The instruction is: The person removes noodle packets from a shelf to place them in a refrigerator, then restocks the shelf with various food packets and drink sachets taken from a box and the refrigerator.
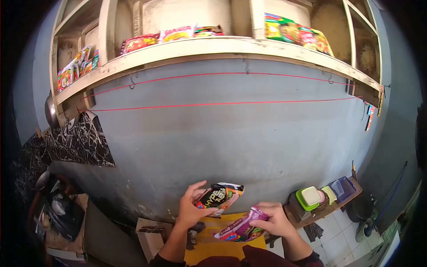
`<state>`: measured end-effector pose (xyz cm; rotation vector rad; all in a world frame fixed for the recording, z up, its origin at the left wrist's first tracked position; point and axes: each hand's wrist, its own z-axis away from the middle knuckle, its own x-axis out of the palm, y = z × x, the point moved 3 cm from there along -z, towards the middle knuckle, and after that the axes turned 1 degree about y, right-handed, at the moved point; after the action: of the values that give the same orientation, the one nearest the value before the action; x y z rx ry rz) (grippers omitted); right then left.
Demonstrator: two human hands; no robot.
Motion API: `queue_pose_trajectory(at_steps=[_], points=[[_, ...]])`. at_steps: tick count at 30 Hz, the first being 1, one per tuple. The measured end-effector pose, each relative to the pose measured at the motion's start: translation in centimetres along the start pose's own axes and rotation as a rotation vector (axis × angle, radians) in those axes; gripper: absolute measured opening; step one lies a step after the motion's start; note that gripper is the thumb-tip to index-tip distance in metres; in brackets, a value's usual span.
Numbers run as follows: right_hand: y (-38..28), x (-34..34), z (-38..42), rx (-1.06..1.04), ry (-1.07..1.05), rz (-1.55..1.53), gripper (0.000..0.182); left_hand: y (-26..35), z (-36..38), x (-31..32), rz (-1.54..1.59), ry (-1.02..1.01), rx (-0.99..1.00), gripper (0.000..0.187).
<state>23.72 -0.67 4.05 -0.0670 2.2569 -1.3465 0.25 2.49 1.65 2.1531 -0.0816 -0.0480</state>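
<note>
My left hand [193,207] is closed around a black instant noodle packet [219,196] with large yellow and white lettering, tilted up in front of the wall. In my right hand [275,219] is a purple instant noodle packet [240,228], pinched at its upper right end and slanting down to the left. The two packets are close together, the black one higher. Beneath them is a yellow surface [202,256], partly hidden by the packets and my arms.
Above, a wooden shelf [187,50] holds several colourful packets, among them a green one [280,29]. Red strings [187,105] stretch below it. Plastic containers [310,196] stand on a low bench at right. An open cardboard box [149,242] and a black bag [66,218] are at left.
</note>
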Motion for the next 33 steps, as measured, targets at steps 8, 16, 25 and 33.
queue_pose_trajectory(at_steps=[8,16,25,33], points=[[-2.8,-13.1,6.3,-0.531,0.274,0.315,0.015,6.1,-2.7,16.2,-0.316,-0.184,0.279,0.066],[-2.4,-19.5,6.4,-0.581,0.330,0.126,0.016,9.0,-7.1,20.9,-0.413,-0.353,0.638,0.074],[1.0,-25.7,1.7,-0.566,0.542,-0.395,0.023,7.9,-16.4,26.0,-0.059,-0.117,0.605,0.072],[1.7,-37.2,0.7,-0.506,0.504,-0.217,0.026,5.5,-20.9,34.3,0.138,-0.291,0.150,0.041]])
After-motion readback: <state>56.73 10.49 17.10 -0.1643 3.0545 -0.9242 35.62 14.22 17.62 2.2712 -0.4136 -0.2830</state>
